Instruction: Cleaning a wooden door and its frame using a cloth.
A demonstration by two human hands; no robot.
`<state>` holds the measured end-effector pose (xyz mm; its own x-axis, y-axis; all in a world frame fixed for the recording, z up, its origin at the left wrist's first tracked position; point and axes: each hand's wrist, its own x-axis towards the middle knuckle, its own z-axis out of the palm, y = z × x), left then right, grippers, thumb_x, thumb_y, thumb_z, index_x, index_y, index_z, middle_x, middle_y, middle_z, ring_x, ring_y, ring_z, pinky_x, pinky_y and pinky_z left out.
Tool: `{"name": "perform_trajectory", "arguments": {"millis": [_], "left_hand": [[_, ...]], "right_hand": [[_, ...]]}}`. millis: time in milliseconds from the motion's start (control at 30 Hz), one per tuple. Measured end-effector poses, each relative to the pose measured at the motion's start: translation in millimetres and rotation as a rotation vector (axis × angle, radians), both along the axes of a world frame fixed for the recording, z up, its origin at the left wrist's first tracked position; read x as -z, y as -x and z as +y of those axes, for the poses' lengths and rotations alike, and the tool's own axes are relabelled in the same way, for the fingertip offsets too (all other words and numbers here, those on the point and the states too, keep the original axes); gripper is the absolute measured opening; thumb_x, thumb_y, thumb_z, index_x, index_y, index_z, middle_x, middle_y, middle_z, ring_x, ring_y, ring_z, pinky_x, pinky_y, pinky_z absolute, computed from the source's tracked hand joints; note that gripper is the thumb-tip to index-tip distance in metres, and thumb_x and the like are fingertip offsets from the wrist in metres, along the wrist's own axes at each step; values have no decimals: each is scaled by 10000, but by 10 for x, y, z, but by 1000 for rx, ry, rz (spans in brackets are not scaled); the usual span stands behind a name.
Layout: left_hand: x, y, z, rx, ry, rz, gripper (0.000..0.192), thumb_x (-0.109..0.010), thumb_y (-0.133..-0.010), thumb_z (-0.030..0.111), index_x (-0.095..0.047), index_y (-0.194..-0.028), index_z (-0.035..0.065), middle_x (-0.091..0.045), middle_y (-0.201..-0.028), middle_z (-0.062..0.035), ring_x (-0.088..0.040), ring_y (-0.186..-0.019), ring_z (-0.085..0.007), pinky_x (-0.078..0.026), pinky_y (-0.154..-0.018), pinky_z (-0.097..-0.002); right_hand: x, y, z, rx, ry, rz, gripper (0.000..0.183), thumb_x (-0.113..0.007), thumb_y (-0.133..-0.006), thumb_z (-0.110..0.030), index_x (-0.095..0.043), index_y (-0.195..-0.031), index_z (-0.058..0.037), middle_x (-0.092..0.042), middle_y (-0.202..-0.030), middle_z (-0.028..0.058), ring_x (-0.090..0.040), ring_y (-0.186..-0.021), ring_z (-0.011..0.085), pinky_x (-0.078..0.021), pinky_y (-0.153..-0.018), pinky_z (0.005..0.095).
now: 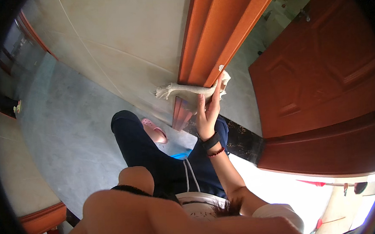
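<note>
My right hand (209, 111), with a black band and a red beaded bracelet at the wrist, holds a frayed off-white cloth (185, 88) against the reddish-brown door frame (216, 34). The cloth lies across the frame's edge, its loose end hanging out to the left. Beside my index finger, a small pale patch (221, 68) marks the frame. Very near the camera, blurred skin fills the bottom; it seems to be my left hand or arm (126, 217), whose fingers cannot be made out clearly.
A brown panelled door (316, 70) stands at the right, above a dark stone threshold (243, 136). Pale wall tiles (127, 33) adjoin the frame. A pink clog (156, 130) is on the grey floor (68, 124) by my knee, and something blue (181, 155) lies between my legs.
</note>
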<state>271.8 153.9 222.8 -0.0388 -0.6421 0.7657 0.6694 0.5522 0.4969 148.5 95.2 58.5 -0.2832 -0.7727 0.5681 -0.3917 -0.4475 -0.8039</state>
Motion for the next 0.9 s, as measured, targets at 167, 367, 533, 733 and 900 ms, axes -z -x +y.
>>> {"name": "perform_trajectory", "arguments": {"millis": [167, 367, 533, 733, 900], "left_hand": [[-25, 37, -31, -35, 45, 20, 406, -483, -954, 341, -637, -1004, -31, -623, -1122, -228, -586, -1015, -279, -455, -906, -389], [-13, 71, 55, -97, 79, 50, 385, -491, -953, 323, -633, -1012, -30, -620, -1125, -227, -583, -1021, -281, -451, -906, -393], [-6, 90, 174, -149, 73, 91, 368, -498, -951, 309, -630, -1019, -28, -618, -1127, -225, -580, -1025, -283, -448, -906, -396], [-15, 89, 242, -207, 91, 113, 349, -506, -950, 292, -626, -1027, -27, -615, -1130, -223, -577, -1031, -285, -445, -906, -399], [-29, 49, 259, -256, 148, 121, 333, -513, -949, 277, -623, -1034, -26, -612, -1133, -222, -574, -1036, -287, -442, -906, -402]], "right_hand": [[-7, 13, -37, 1, 19, 0, 725, -509, -944, -84, -129, -1558, -15, -143, -1621, 199, -121, -1504, 321, -139, -1202, 411], [32, -24, -27, -36, 40, -19, 692, -518, -1001, -122, -120, -1554, 0, -162, -1627, 155, -176, -1490, 267, -162, -1185, 374], [-22, 20, -24, -6, 27, 21, 736, -529, -948, -98, -127, -1560, -24, -141, -1623, 190, -123, -1503, 317, -137, -1204, 405], [-27, 20, -37, -25, 24, 29, 742, -531, -936, -63, -132, -1560, -25, -133, -1625, 187, -113, -1505, 313, -134, -1204, 408], [3, 48, -21, -37, 38, -8, 722, -527, -972, -115, -117, -1557, -9, -137, -1629, 170, -122, -1504, 291, -125, -1200, 394]]}}
